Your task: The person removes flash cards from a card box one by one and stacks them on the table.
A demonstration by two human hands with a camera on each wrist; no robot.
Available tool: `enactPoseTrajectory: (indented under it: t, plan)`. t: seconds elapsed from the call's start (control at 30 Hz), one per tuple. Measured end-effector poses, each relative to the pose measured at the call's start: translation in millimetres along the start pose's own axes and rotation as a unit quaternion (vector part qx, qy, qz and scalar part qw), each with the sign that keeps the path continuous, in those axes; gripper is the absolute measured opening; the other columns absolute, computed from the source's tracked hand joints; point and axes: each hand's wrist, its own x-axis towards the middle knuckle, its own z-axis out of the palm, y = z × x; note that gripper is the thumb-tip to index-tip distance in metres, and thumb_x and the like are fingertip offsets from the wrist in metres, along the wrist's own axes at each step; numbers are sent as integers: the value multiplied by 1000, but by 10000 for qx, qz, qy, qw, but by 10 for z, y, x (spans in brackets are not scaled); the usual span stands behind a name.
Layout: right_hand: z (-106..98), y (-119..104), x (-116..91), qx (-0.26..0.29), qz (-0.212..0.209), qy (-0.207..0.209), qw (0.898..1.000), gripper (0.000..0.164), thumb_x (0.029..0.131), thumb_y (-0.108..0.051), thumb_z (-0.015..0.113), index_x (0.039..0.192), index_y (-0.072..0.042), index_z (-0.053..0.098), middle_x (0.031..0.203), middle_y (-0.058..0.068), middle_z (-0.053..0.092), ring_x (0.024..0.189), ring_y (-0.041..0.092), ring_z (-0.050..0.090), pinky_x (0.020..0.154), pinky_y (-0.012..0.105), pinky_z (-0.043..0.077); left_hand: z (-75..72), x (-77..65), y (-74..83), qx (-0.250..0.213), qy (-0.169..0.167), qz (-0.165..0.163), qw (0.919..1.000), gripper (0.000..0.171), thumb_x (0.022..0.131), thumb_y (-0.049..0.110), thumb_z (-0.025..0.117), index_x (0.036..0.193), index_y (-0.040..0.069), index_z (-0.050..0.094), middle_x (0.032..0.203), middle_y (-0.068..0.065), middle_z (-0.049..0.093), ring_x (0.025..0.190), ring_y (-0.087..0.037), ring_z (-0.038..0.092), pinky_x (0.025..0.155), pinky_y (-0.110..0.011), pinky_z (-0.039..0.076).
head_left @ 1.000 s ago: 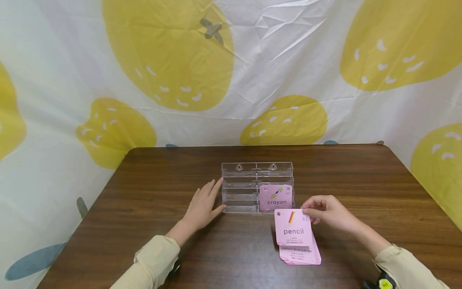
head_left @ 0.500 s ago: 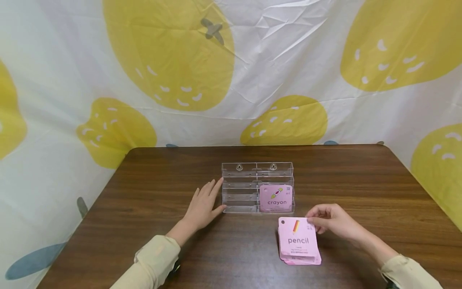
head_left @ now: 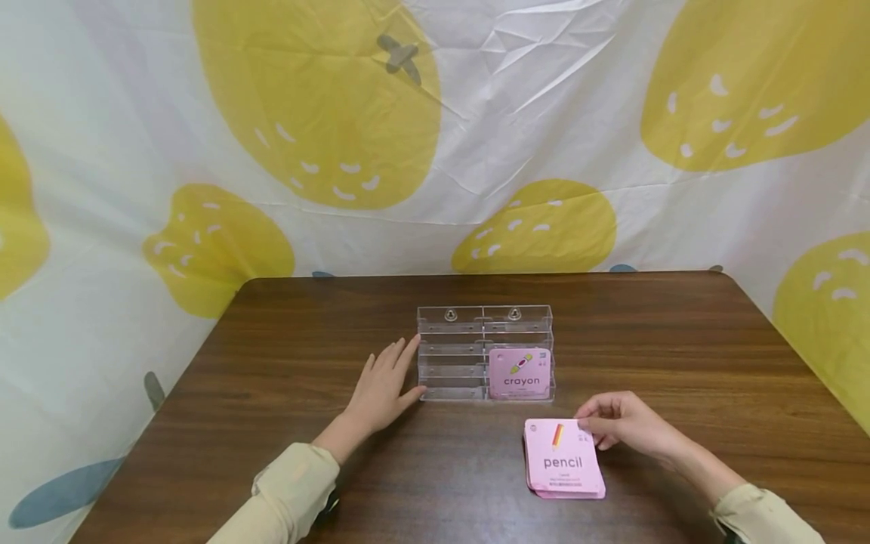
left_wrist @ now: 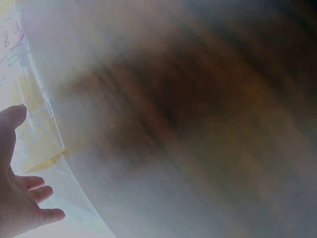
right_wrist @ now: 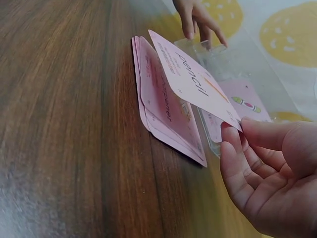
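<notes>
My right hand (head_left: 630,425) pinches the top right corner of a pink flash card (head_left: 563,462) that reads "pencil". In the right wrist view this card tilts up over a small stack of pink cards (right_wrist: 166,106), the top one showing part of the word "sharpener". Beyond it stands a clear plastic card rack (head_left: 451,359) with two columns of stepped pockets. A "crayon" card (head_left: 519,372) sits in the rack's lower right part. My left hand (head_left: 383,389) rests at the rack's left side, fingers straight, with fingertips and thumb right at its edge.
Everything lies on a dark wood-grain table (head_left: 285,340). A white cloth (head_left: 544,113) printed with big yellow fruit hangs behind the table's far edge and along its sides.
My right hand has brought the "pencil" card down and back toward me, from partly covering the stack to lying over most of it. The left hand and the rack have stayed put.
</notes>
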Motion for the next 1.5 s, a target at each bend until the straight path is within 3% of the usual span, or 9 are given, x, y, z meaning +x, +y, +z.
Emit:
enactPoseTrajectory:
  t: [0.63,1.5]
  plan:
    - [48,99,60,93,249,-19,9996,25,85,-8,60,97,14,58,77,8,61,63,13,57,56,26,52,9,-6,4,-46,-60,-67,9999,77,85,38,61,146,16,18,140,-19,35,128,-34,33,101,-56,26]
    - [37,53,59,-958,-115,249,9950,18,80,-7,65,90,8,64,73,7,60,59,13,57,48,27,50,-7,-13,21,-48,-114,-86,9999,77,86,38,60,146,16,17,140,-19,35,128,-34,33,102,-56,27]
